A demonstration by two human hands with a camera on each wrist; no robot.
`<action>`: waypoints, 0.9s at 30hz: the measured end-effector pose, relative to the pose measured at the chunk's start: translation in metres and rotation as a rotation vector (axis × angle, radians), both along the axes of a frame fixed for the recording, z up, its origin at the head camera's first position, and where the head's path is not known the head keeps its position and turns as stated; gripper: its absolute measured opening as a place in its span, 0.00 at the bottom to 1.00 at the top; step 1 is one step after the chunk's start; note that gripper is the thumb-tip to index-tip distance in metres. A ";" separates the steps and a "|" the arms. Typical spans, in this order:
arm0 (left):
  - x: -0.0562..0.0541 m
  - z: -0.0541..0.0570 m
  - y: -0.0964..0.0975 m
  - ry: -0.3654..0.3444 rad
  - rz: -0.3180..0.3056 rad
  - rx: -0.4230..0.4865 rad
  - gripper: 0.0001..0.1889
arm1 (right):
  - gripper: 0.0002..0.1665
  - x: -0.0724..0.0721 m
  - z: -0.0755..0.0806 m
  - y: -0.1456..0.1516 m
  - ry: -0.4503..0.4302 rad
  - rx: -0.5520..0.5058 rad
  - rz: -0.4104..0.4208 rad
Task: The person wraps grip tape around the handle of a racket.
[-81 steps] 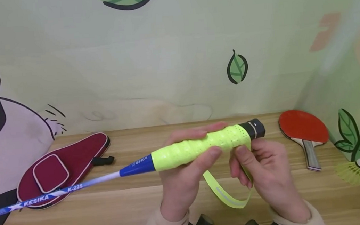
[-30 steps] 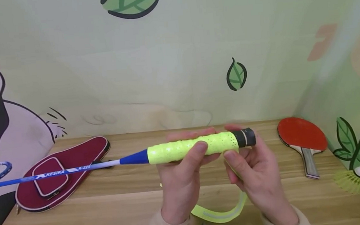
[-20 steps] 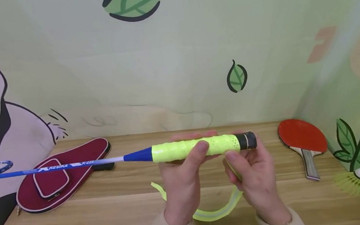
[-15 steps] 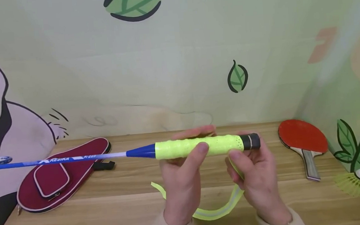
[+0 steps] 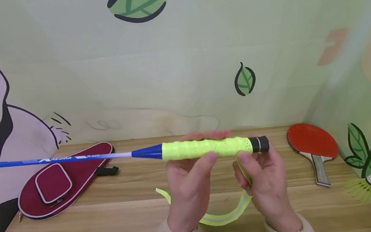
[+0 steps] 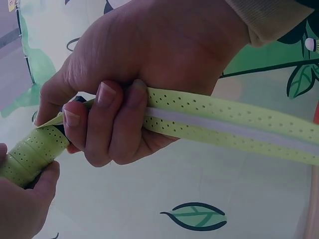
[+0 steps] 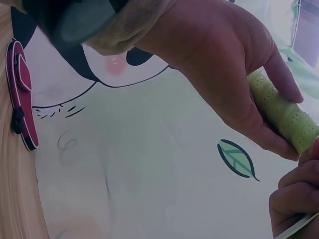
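A badminton racket (image 5: 117, 155) with a blue shaft lies nearly level across the head view, held up over the table. Neon-yellow perforated grip tape (image 5: 179, 150) is wound around its handle, up to a bare black butt end (image 5: 261, 144). My left hand (image 5: 189, 193) grips the wrapped handle, thumb in front and fingers behind. Close to the butt, my right hand (image 5: 270, 192) pinches the tape where it leaves the handle. In the left wrist view, its curled fingers (image 6: 104, 124) hold the tape's loose tail (image 6: 224, 117), which shows a pale centre strip.
A maroon paddle case (image 5: 90, 183) lies at the left of the wooden table (image 5: 131, 220). To the right are a red table tennis bat (image 5: 311, 141) and a yellow shuttlecock (image 5: 366, 186). Behind stands a wall (image 5: 186, 76) printed with leaves and a panda.
The racket has swung from tilted to level, and its head has passed out of view at left. My left thumb has shifted slightly down on the handle. The right hand keeps its pinch.
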State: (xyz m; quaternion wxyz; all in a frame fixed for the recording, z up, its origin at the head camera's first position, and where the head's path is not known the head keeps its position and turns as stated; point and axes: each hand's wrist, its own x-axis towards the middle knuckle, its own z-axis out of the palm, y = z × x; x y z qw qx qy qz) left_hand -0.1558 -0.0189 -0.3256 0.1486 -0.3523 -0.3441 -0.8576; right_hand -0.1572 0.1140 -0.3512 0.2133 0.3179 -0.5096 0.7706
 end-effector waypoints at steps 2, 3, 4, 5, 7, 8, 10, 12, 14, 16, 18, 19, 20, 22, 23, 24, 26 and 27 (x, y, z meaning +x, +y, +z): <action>0.000 0.000 0.000 0.003 0.008 -0.002 0.18 | 0.15 -0.001 0.000 0.000 0.012 0.007 0.011; -0.001 0.000 0.000 0.011 0.011 -0.004 0.17 | 0.14 -0.001 0.000 0.000 0.017 0.012 0.014; -0.001 0.000 0.000 0.021 0.012 -0.004 0.17 | 0.14 -0.001 0.000 0.000 0.021 0.018 0.016; -0.001 0.000 0.000 0.031 0.017 -0.006 0.17 | 0.15 -0.001 0.000 0.001 0.028 0.021 0.022; -0.001 0.000 0.000 0.049 0.031 -0.011 0.16 | 0.15 -0.001 0.001 0.001 0.043 0.038 0.020; -0.001 0.000 0.000 0.054 0.040 -0.012 0.16 | 0.16 -0.001 0.001 0.001 0.051 0.053 0.015; -0.001 0.000 -0.001 0.056 0.051 -0.004 0.15 | 0.16 -0.001 0.002 0.001 0.071 0.080 0.013; -0.001 0.000 -0.001 0.057 0.061 0.004 0.15 | 0.14 0.000 0.003 0.002 0.090 0.108 0.007; -0.001 0.000 -0.001 0.050 0.062 0.015 0.14 | 0.13 0.000 0.003 0.003 0.098 0.126 0.004; -0.001 -0.001 -0.001 0.046 0.061 0.017 0.14 | 0.11 0.000 0.004 0.004 0.105 0.132 0.003; -0.001 -0.001 -0.002 0.041 0.064 0.014 0.14 | 0.10 0.000 0.004 0.004 0.103 0.134 -0.002; -0.001 -0.001 -0.002 0.041 0.067 0.012 0.13 | 0.10 0.000 0.004 0.004 0.104 0.134 -0.003; -0.001 -0.001 -0.002 0.037 0.072 0.007 0.13 | 0.10 -0.001 0.004 0.005 0.105 0.136 -0.007; 0.000 -0.001 -0.002 0.030 0.084 -0.003 0.13 | 0.09 -0.001 0.005 0.005 0.109 0.144 -0.018; 0.000 -0.001 -0.002 0.025 0.089 -0.006 0.12 | 0.09 -0.001 0.005 0.006 0.110 0.147 -0.023; 0.000 -0.001 -0.002 0.022 0.094 -0.010 0.12 | 0.10 -0.001 0.005 0.006 0.112 0.151 -0.031; 0.000 -0.001 -0.001 0.013 0.102 -0.018 0.11 | 0.10 -0.001 0.005 0.007 0.111 0.157 -0.051; 0.000 -0.001 0.000 0.011 0.105 -0.018 0.11 | 0.10 -0.001 0.004 0.007 0.109 0.159 -0.062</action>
